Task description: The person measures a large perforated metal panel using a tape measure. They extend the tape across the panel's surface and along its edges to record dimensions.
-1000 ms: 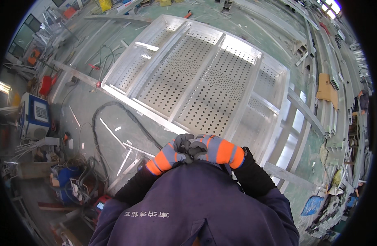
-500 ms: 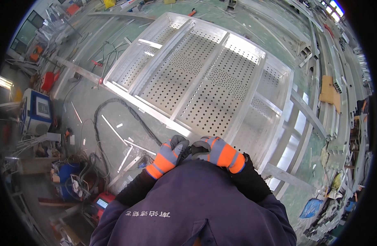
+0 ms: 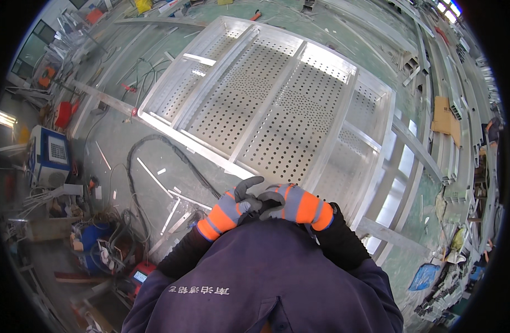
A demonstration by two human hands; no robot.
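Just in front of the chest of a dark purple jacket (image 3: 260,266), two gloved hands meet, both in orange and grey work gloves with dark grey fingers. On the left hand (image 3: 226,210), one finger sticks up and out to the right, apart from the others, which bend toward the right hand (image 3: 297,205). The right hand's fingers are curled, their tips turned toward the left hand. A dark patch shows between the two, and I cannot tell whether the fingers pinch anything there or only touch each other.

Beyond the hands, nearest to them, lies a large silver metal frame (image 3: 268,105), set at a slant over the green floor, its near edge just past the fingertips. Lengthwise bars split it into sections, backed by a sheet (image 3: 283,141) full of round holes.

To the left, a thick black hose (image 3: 129,169) curves across the floor beside thin metal strips (image 3: 153,176). Farther left stands a blue and white machine (image 3: 51,155). On the right side, a piece of brown cardboard (image 3: 445,122) lies on long metal bars (image 3: 421,150).
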